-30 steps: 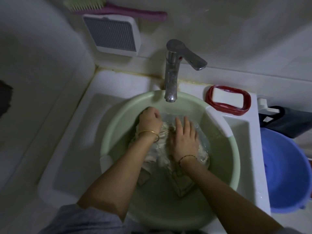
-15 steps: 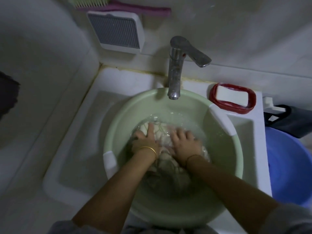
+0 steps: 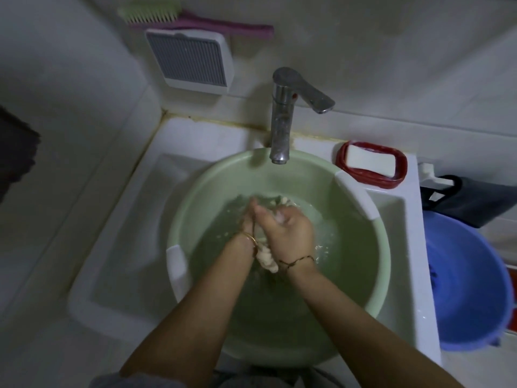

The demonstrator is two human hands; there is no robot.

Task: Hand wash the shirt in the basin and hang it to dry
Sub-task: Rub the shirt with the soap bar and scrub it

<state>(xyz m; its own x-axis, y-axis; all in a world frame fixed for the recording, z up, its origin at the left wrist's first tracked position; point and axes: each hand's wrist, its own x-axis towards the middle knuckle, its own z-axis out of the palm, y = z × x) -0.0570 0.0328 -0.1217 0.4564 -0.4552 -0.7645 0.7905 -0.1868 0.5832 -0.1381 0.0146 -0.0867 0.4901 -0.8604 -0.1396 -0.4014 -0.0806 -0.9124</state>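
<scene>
You are scrubbing the shirt (image 3: 267, 257) in the basin (image 3: 361, 289).
Your left hand (image 3: 247, 222) lies against the bunch, its grip too blurred to tell; your right hand (image 3: 288, 233) curls round the cloth just above the water. Washing looks part done; next you likely need a firm wring and rinse before hanging.

A home washroom corner (small and dimly lit); pale tiled walls (image 3: 391, 65) meet at a white sink (image 3: 117, 247) with a chrome tap (image 3: 282, 121) at its back edge; a bar of soap (image 3: 369, 161) lies in a red dish (image 3: 343, 161) on the sink's rim; a green basin (image 3: 372, 264) of water sits in the sink with a wet shirt (image 3: 267, 259) in it; a scrubbing brush (image 3: 195, 22) lies just above a white slatted box (image 3: 193, 60) on the wall; a blue bucket (image 3: 470, 289) stands beside the sink.
</scene>
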